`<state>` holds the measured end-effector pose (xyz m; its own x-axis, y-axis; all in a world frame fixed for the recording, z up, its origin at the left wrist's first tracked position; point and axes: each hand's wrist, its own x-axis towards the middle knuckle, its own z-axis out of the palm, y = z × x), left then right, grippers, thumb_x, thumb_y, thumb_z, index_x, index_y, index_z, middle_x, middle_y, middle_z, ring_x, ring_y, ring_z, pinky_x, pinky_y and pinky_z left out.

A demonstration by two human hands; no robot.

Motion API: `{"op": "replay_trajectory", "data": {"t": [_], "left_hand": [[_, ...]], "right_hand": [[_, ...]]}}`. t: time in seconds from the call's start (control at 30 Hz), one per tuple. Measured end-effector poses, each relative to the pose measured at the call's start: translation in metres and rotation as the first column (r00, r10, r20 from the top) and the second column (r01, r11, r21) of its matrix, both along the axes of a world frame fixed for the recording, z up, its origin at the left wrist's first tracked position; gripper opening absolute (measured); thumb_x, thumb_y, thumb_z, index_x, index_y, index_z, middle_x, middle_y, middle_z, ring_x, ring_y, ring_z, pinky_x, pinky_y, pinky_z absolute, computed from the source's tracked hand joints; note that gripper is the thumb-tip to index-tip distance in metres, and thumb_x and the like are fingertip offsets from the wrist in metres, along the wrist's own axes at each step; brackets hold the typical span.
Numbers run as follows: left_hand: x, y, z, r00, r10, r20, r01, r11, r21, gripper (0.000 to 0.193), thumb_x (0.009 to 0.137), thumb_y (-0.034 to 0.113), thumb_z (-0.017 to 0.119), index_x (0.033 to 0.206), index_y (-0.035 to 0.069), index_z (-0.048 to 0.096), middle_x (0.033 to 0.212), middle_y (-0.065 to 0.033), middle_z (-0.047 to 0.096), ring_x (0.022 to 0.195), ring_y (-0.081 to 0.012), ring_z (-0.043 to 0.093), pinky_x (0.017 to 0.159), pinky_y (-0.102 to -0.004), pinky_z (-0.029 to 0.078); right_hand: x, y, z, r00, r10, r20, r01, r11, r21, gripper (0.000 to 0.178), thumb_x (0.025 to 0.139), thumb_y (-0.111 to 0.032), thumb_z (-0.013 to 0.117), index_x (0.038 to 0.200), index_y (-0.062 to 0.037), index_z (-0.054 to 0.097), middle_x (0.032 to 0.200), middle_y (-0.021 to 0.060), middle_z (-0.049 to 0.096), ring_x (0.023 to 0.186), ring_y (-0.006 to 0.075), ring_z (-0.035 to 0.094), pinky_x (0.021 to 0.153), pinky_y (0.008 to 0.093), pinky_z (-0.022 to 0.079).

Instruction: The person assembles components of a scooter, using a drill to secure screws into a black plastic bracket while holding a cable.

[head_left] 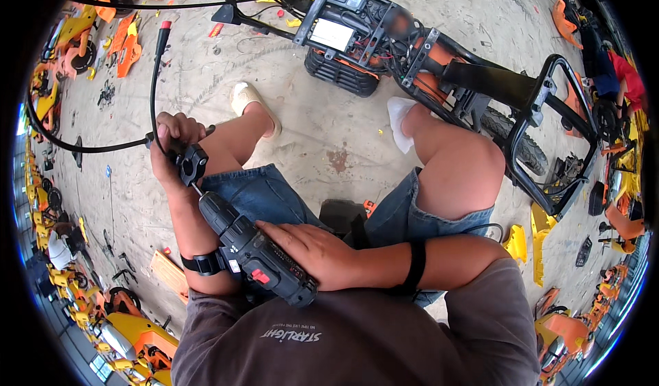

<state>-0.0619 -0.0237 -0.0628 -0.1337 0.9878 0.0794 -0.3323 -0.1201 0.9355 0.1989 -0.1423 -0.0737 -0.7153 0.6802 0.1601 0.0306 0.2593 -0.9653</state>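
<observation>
Two hands at work over the lap of a seated person in denim shorts. Landmark: the cordless drill point(257, 248), dark grey with a red switch, lying slantwise across the lap.

Right hand point(312, 245) is closed around the drill's body from the right; its fingers cover part of the casing, so the trigger is not visible. A black band sits on that wrist.

Left hand point(171, 145), up and left of the drill, is clenched around a small black clamp bracket point(192, 163). The drill's thin bit point(197, 189) runs from the chuck into the underside of the bracket; the exact contact point is too small to make out. The palm hides most of the bracket.

A black cable point(155, 91) rises from the left fist to a red-tipped end point(165, 25), far above the drill. A second black cable point(82, 145) trails left from the fist and curves toward the rim, where its end is lost.

Beyond the drill, past the knees, a stripped vehicle frame point(480, 77) lies on the concrete floor point(309, 132); its black battery housing point(340, 73) and a tyre point(515, 142) show, but the right knee blocks part of it.

Left of the drill, orange and yellow body panels point(123, 42) are scattered, bent by the lens. Far right, another person in a red sleeve point(628, 80) is mostly cut off.
</observation>
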Motion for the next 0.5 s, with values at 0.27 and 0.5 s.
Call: {"op": "replay_trajectory", "data": {"t": [0.27, 0.5], "left_hand": [[-0.0063, -0.0024, -0.0017, 0.995, -0.005, -0.095, 0.005, 1.000, -0.001, 0.032, 0.093, 0.036, 0.055, 0.081, 0.012, 0.040, 0.069, 0.0007, 0.033, 0.065, -0.0130, 0.034, 0.073, -0.0328, 0.034], [-0.0022, -0.0007, 0.0000, 0.994, -0.004, -0.106, 0.003, 1.000, -0.011, 0.031, 0.094, 0.036, 0.055, 0.082, 0.012, 0.040, 0.070, 0.0006, 0.034, 0.065, -0.0132, 0.035, 0.073, -0.0323, 0.034]], "right_hand": [[0.0018, 0.0009, -0.0040, 0.994, 0.095, 0.047, -0.090, 0.992, -0.092, 0.098, 0.077, -0.026, 0.075, 0.154, -0.0005, 0.019, 0.130, 0.0260, 0.051, 0.116, 0.0426, 0.055, 0.098, 0.0466, 0.044], [0.0006, 0.0023, -0.0037, 0.997, 0.074, -0.006, -0.074, 0.993, -0.094, 0.097, 0.078, -0.024, 0.075, 0.153, 0.0008, 0.018, 0.130, 0.0260, 0.051, 0.115, 0.0415, 0.055, 0.098, 0.0456, 0.044]]}}
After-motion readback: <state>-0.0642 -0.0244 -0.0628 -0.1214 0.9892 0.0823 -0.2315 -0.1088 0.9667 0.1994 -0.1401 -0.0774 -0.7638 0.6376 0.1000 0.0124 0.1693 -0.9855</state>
